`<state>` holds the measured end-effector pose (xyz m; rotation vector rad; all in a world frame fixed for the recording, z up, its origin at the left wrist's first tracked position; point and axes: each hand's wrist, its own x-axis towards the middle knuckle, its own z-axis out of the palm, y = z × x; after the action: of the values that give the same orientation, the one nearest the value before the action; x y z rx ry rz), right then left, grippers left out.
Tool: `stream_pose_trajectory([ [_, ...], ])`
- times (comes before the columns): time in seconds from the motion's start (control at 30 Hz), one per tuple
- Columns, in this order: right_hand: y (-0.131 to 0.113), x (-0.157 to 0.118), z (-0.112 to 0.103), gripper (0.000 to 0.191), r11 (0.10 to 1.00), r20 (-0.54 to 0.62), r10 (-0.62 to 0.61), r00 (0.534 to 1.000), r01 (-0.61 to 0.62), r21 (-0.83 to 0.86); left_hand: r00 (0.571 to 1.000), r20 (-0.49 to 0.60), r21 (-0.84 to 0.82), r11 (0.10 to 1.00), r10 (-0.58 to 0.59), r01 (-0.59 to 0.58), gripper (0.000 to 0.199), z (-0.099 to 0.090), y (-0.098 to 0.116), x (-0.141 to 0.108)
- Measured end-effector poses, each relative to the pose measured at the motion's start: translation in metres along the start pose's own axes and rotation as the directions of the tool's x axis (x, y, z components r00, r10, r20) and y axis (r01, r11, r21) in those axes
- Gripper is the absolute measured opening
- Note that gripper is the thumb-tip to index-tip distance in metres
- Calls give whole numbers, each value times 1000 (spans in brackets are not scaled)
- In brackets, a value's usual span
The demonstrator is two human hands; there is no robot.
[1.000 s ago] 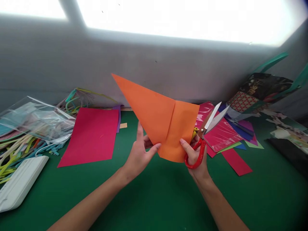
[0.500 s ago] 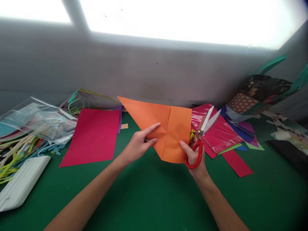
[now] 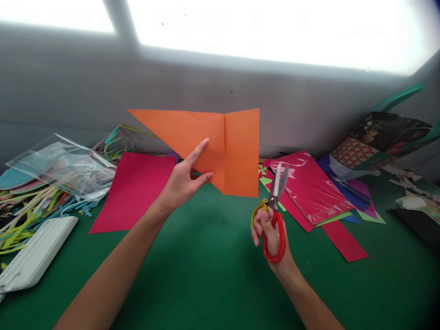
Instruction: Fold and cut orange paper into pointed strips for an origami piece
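My left hand (image 3: 182,182), thumb and forefinger spread, grips the orange paper (image 3: 220,142), which lies mostly above it; my right hand (image 3: 271,233) clasps scissors (image 3: 274,200).

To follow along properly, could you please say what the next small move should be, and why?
Perhaps raise the red-and-yellow-handled metal scissors toward the pointed orange paper sheet, at its crease: the left hand holds it up, the crease divides triangle from strip, and the right hand holds the scissors lower, blades parted.
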<state>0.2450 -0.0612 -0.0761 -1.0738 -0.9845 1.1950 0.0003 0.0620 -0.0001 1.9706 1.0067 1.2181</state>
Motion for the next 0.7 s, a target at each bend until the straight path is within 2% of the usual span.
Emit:
stream_pose_trajectory([
  [0.1, 14, -12, 10, 47, 993, 152, 106, 983, -97, -68, 995, -96, 24, 1000, 6, -3, 88, -13, -1, 6],
  [0.2, 22, -23, 20, 51, 976, 302, 215, 929, -193, -100, 981, -190, 58, 998, 40, -29, 91, -25, 1, 8],
  [0.33, 18, -32, 27, 49, 952, 381, 302, 874, -255, -170, 959, -272, 108, 993, 79, -52, 92, -35, 11, 6],
  [0.4, 16, -34, 29, 46, 944, 407, 324, 854, -266, -195, 963, -257, 110, 993, 76, -49, 90, -35, 19, 4],
  [0.47, 17, -33, 30, 48, 948, 419, 309, 854, -241, -207, 973, -219, 97, 994, 75, -55, 88, -31, 27, 0],
  [0.7, 17, -30, 37, 63, 963, 339, 264, 903, -227, -147, 991, -100, 19, 996, 88, -86, 89, -14, 45, -9],
])
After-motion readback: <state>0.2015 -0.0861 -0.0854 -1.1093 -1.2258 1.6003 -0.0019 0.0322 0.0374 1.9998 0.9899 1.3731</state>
